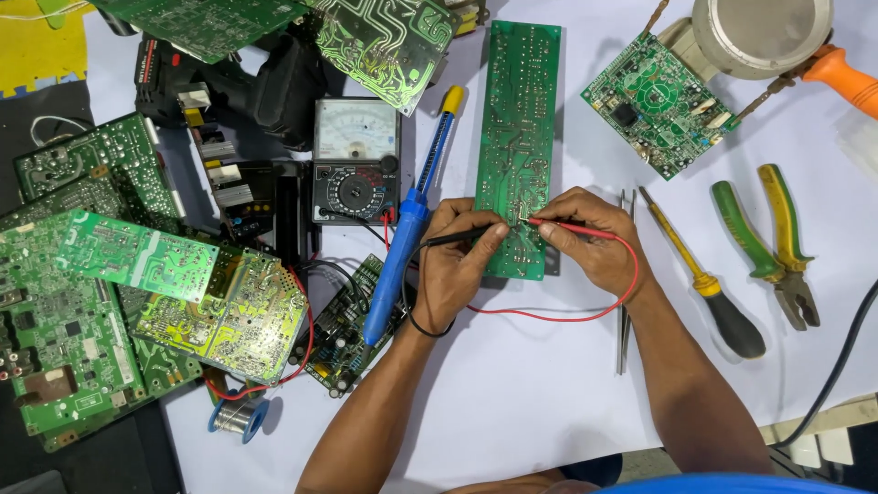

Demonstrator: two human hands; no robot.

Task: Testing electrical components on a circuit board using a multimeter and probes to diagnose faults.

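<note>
Two thin probes, black (pixel 462 238) in the left hand (pixel 453 265), red (pixel 572 229) in the right hand (pixel 594 242), pinched by fingers on the long green circuit board (pixel 517 119); tips might slip together.

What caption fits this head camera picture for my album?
Left hand and right hand press black probe and red probe onto a long green circuit board.

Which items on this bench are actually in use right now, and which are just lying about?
In use: black probe in left hand; red probe in right hand; long green circuit board; analog multimeter.

Lying about: blue soldering iron, screwdriver, pliers, solder spool, tweezers.
</note>
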